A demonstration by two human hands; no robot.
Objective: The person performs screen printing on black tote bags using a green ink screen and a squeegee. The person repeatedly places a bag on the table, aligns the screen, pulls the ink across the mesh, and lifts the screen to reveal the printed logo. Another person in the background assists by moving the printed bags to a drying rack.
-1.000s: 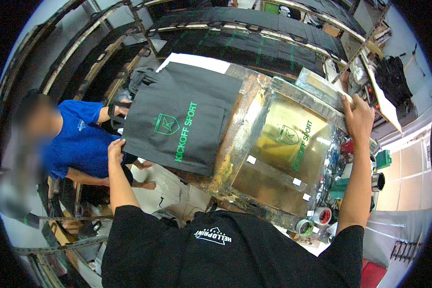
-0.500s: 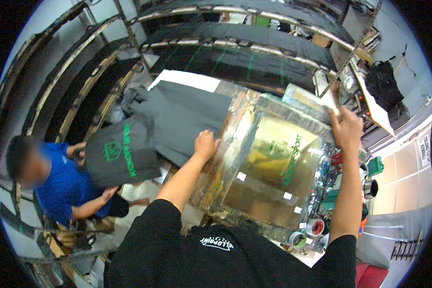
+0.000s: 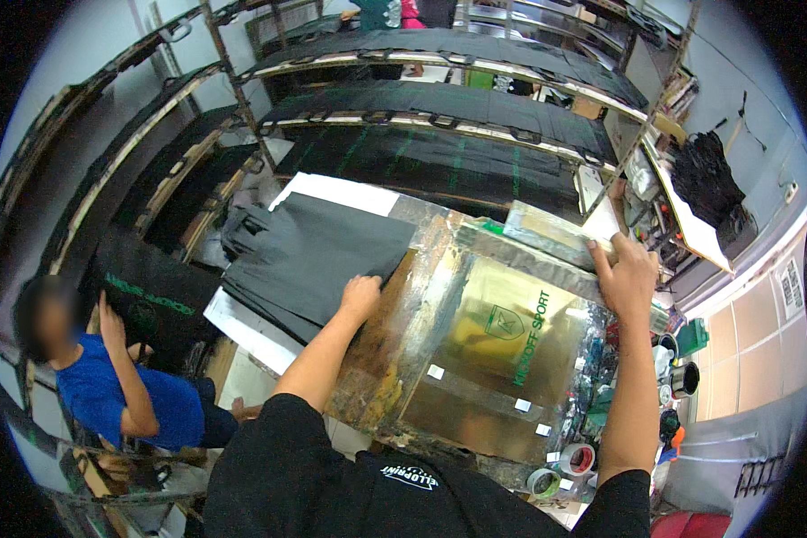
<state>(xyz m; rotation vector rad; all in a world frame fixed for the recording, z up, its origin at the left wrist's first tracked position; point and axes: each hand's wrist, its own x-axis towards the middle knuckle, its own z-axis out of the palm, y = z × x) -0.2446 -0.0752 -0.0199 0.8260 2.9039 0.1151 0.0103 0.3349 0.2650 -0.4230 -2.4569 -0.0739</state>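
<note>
My left hand (image 3: pixel 361 296) is closed at the near right edge of a stack of black fabric bags (image 3: pixel 323 251), fingers curled on the top bag. Beside it lies a screen-printing frame (image 3: pixel 439 296) with yellowish, see-through mesh bearing a green emblem and lettering. My right hand (image 3: pixel 628 278) bends over the frame's far right corner, fingertips at the end of a flat squeegee (image 3: pixel 547 231) resting along the far side. What lies under the right palm is hidden.
A person in a blue shirt (image 3: pixel 130 386) stands at left by a rack holding a printed black bag (image 3: pixel 143 300). Drying racks (image 3: pixel 439 125) with black bags span the back. Tape rolls (image 3: pixel 577 460), paint containers (image 3: pixel 686 379) and a green tub (image 3: pixel 692 338) crowd the right.
The co-worker's printed bag has gone from their hands onto the left rack, and one of their hands is raised. My hands stay at the bag stack and frame; my view has shifted.
</note>
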